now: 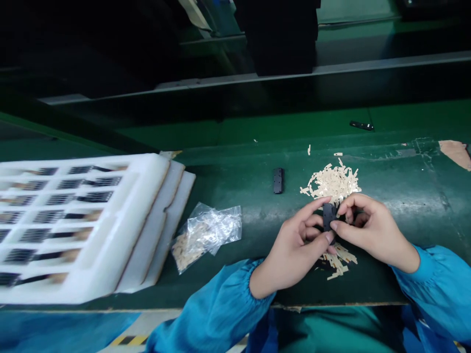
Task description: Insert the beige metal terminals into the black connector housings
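- Our left hand (292, 247) is pinching the block (328, 216), showing between two piles of strips (333, 182);
- our right hand (373, 228) is touching its edge, grip unclear;
- we are probably fitting one; next is likely needing steady pressure.

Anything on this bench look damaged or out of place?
Yes. Near the right edge of view, the green tabletop covering has a ragged tan patch, apparently torn or worn through. Also, one small, flat cream strip lies apart, beyond the loose heap of cream strips.
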`<action>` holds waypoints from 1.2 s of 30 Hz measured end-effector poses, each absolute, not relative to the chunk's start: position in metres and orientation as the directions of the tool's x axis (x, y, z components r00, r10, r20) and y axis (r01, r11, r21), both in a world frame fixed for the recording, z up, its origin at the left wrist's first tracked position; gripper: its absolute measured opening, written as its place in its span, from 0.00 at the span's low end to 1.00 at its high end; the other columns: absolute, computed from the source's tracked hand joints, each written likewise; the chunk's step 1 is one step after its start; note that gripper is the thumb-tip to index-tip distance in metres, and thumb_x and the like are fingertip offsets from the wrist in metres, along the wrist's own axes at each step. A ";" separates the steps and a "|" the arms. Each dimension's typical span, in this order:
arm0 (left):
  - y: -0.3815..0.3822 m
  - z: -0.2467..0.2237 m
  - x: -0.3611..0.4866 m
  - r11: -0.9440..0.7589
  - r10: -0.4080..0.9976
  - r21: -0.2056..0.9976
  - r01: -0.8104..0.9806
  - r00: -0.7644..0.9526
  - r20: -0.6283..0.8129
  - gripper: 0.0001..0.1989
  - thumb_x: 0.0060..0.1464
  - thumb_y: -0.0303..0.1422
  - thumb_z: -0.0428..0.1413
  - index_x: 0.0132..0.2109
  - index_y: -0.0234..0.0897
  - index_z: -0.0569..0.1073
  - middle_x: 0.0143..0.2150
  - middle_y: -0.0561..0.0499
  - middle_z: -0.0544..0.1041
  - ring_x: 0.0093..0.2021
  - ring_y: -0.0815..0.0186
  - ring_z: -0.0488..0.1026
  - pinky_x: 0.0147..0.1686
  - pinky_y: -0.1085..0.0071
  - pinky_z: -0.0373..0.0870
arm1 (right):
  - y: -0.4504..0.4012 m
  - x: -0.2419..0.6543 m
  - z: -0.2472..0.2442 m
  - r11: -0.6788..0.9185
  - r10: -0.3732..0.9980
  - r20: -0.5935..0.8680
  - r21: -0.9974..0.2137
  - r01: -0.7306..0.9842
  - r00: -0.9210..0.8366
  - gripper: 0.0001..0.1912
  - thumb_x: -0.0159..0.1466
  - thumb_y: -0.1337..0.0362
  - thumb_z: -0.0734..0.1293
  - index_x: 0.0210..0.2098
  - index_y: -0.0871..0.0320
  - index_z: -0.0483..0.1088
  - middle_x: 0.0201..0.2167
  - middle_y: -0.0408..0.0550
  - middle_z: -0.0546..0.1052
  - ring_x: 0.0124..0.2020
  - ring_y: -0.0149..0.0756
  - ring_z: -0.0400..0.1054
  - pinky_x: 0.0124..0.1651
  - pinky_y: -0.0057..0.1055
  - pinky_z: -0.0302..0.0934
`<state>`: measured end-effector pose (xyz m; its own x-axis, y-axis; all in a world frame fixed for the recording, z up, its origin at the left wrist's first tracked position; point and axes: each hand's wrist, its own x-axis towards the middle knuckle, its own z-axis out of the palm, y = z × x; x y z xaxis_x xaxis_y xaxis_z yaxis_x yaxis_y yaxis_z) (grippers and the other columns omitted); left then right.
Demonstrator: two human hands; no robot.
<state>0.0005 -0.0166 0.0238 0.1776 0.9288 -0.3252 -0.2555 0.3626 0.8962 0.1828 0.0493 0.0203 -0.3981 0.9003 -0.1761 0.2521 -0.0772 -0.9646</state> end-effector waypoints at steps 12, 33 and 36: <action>-0.015 0.029 -0.002 0.310 0.920 0.944 -0.115 0.287 -0.267 0.29 0.64 0.29 0.59 0.69 0.39 0.63 0.39 0.49 0.76 0.33 0.66 0.80 0.34 0.71 0.77 | 0.060 0.190 0.024 -0.358 0.757 -0.320 -0.932 0.047 -0.570 0.11 0.64 0.60 0.74 0.28 0.57 0.74 0.24 0.45 0.78 0.27 0.36 0.72 0.34 0.33 0.65; 0.000 0.016 -0.005 0.471 0.860 0.845 -0.254 0.347 -0.375 0.22 0.62 0.50 0.60 0.33 0.34 0.69 0.27 0.54 0.69 0.22 0.74 0.64 0.21 0.79 0.62 | 0.068 0.188 0.016 -0.203 0.766 -0.211 -0.976 0.083 -0.607 0.20 0.55 0.49 0.81 0.27 0.58 0.75 0.22 0.41 0.69 0.25 0.32 0.60 0.27 0.29 0.56; 0.001 0.016 -0.007 0.470 0.853 0.849 -0.242 0.373 -0.366 0.22 0.61 0.50 0.60 0.33 0.34 0.70 0.27 0.54 0.69 0.23 0.74 0.63 0.21 0.79 0.60 | 0.066 0.189 0.016 -0.183 0.760 -0.212 -0.977 0.110 -0.615 0.21 0.57 0.48 0.79 0.28 0.58 0.74 0.21 0.40 0.67 0.24 0.31 0.58 0.25 0.28 0.54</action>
<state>-0.0066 0.0009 0.0161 0.3733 0.8527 -0.3655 -0.2422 0.4699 0.8489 0.1894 0.0660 0.0157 -0.6148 0.7597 -0.2118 0.1101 -0.1832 -0.9769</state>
